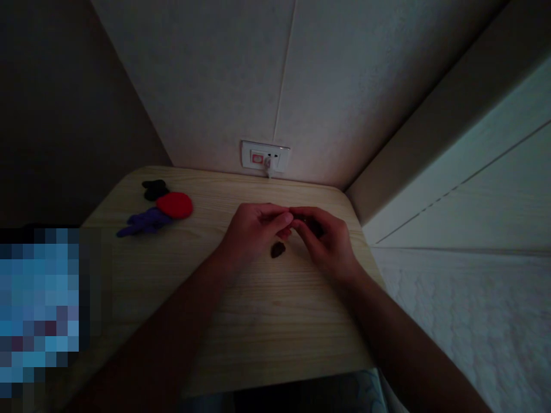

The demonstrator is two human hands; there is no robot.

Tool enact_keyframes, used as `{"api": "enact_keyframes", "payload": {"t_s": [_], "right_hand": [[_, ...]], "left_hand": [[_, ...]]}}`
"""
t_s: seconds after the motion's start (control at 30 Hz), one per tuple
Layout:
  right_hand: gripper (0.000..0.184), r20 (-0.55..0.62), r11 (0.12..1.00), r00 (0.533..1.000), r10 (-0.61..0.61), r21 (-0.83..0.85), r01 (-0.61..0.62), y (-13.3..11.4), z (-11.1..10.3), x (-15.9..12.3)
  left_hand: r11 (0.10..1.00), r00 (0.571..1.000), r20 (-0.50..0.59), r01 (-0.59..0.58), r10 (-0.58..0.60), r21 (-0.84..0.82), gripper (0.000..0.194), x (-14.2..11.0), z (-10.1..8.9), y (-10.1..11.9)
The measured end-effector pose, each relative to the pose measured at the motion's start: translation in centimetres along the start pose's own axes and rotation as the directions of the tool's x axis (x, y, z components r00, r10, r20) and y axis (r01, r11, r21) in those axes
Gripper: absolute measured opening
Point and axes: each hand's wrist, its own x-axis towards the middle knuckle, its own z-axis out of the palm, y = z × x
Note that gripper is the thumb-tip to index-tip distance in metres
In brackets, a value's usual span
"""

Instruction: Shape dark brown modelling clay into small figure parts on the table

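Note:
My left hand (258,226) and my right hand (325,235) meet above the table, thumbs and fingertips pinched together. Whatever lies between the fingertips is hidden or too small to name. Just below them on the wood rests a small dark brown lump (278,249), apart from both hands. Toward the table's far left lie a flat red piece (174,205), a purple piece (146,221) of uneven shape and a black lump (155,189), close against one another. They look like modelling clay.
The light wooden table (258,321) backs onto a pale wall with a socket plate (265,158) and a small plug in it. A pale panel (456,189) and a white quilted surface (469,321) stand to the right. A pixelated bright area (38,310) covers the lower left.

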Motion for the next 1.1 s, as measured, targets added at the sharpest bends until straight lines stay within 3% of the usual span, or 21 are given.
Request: {"api": "enact_keyframes", "payload": {"t_s": [0.17,0.47,0.63,0.7,0.77,0.87,0.97,1.03,1.1], "right_hand": [[0.018,0.021,0.998,0.999,-0.028,-0.051,0.029,-0.1,-0.2,0.2],[0.009,0.103,0.985,0.989,-0.105,-0.125,0.117,-0.4,0.2,0.5],[0.008,0.104,0.982,0.989,-0.102,-0.147,0.117,-0.6,0.4,0.5],[0.008,0.057,0.984,0.996,-0.075,-0.159,0.083,-0.2,0.3,0.6],[0.009,-0.063,0.988,0.998,0.001,-0.155,-0.011,0.4,0.1,0.7],[0.013,-0.185,0.988,0.973,0.136,-0.045,-0.147,1.2,0.2,0.8],[0.022,-0.025,0.992,0.993,0.114,0.062,-0.112,0.5,1.1,0.5],[0.024,0.116,0.998,0.993,0.001,0.063,-0.009,-0.6,2.0,0.1],[0.024,0.236,0.994,0.965,-0.112,0.018,0.111,-1.6,3.0,-0.2]], "left_hand": [[0.998,0.999,0.049,-0.023,0.020,0.063,0.018,0.1,-0.3,0.0],[0.986,0.998,-0.049,-0.030,0.038,0.165,0.011,0.0,-0.1,-0.4],[0.990,0.996,-0.087,-0.012,0.025,0.141,0.011,-0.1,0.1,-0.3],[0.994,0.990,-0.137,0.003,0.012,0.109,0.010,0.1,0.0,0.0],[1.000,0.967,-0.255,-0.002,0.008,0.026,0.009,0.5,-0.5,0.3],[0.986,0.886,-0.462,-0.102,0.030,-0.131,0.005,1.2,-1.3,0.2],[0.969,0.849,-0.525,-0.174,0.059,-0.174,0.008,1.7,-1.7,-0.5],[0.970,0.839,-0.537,-0.192,0.085,-0.148,0.015,1.8,-1.7,-1.0],[0.973,0.821,-0.561,-0.204,0.108,-0.111,0.019,1.8,-1.8,-1.4]]}}
